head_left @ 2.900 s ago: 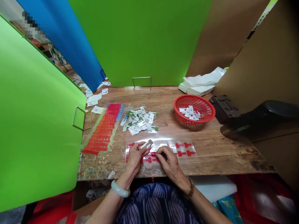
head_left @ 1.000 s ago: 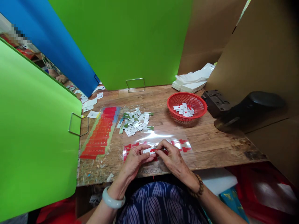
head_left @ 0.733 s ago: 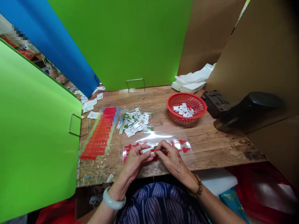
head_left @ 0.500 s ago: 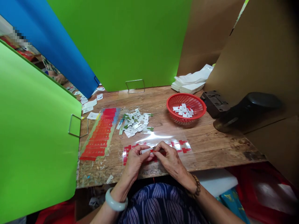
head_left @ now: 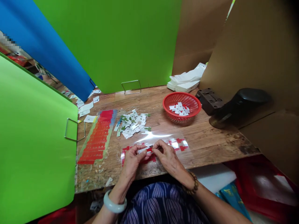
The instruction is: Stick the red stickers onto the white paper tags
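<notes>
Low over the front of the table, my left hand (head_left: 133,158) is closed on a small flat white piece (head_left: 143,150) with a red sticker (head_left: 149,150) at its right end. The fingers of my right hand (head_left: 165,155) pinch at that red end; the exact spot they grip is hidden. Under both hands lies a clear plastic sheet (head_left: 161,137) bearing red shaped stickers (head_left: 183,148). Beyond my left hand is a loose pile of white and green flat pieces (head_left: 133,124).
A red plastic basket (head_left: 181,95) holds more white pieces. On the left lies a strip sheet of red stickers (head_left: 95,137). A dark metal block (head_left: 209,101), a black upright object (head_left: 240,104) and stacked white paper (head_left: 187,77) line the right. Green panels (head_left: 112,40) border the table.
The view has shifted slightly. The white piece stays in my left hand, and more of its red end shows between my hands. My right fingers have moved slightly along that end.
</notes>
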A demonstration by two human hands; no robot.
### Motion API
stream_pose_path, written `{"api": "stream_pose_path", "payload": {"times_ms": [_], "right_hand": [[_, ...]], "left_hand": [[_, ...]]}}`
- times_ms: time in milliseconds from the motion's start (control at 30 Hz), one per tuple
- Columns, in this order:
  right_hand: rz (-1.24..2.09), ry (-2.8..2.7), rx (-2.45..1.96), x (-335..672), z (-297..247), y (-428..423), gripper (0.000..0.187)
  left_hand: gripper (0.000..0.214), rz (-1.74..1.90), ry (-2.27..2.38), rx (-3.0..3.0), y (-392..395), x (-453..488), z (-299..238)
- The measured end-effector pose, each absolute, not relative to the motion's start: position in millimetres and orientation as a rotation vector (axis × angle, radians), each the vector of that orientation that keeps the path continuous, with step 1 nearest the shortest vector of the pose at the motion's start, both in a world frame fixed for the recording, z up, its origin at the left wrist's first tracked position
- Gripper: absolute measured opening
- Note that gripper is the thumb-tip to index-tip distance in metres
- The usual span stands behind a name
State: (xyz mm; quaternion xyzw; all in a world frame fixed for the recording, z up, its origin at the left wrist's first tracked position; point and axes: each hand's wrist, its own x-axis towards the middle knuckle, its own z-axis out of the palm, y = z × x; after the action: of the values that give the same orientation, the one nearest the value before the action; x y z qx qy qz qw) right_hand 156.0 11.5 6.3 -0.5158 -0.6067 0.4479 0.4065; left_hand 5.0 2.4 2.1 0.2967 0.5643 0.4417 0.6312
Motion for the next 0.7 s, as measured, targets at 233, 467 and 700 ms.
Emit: {"api": "stream_pose_path", "payload": {"times_ms": [233, 467, 700], "right_hand": [[1.116, -1.567, -1.310, 153.6, 0.9, 15.5, 0.011], [1.030, -1.638, -1.340, 151.4, -4.2, 16.9, 0.010], [1.013, -1.648, -1.343, 149.3, -6.3, 16.6, 0.011]], "left_hand": [[0.039, 0.991, 1.285, 0.616, 2.4, 4.0, 2.4], [0.038, 0.983, 1.298, 0.634, 1.6, 3.0, 2.8], [0.037, 0.968, 1.300, 0.644, 1.2, 3.4, 4.9]]}}
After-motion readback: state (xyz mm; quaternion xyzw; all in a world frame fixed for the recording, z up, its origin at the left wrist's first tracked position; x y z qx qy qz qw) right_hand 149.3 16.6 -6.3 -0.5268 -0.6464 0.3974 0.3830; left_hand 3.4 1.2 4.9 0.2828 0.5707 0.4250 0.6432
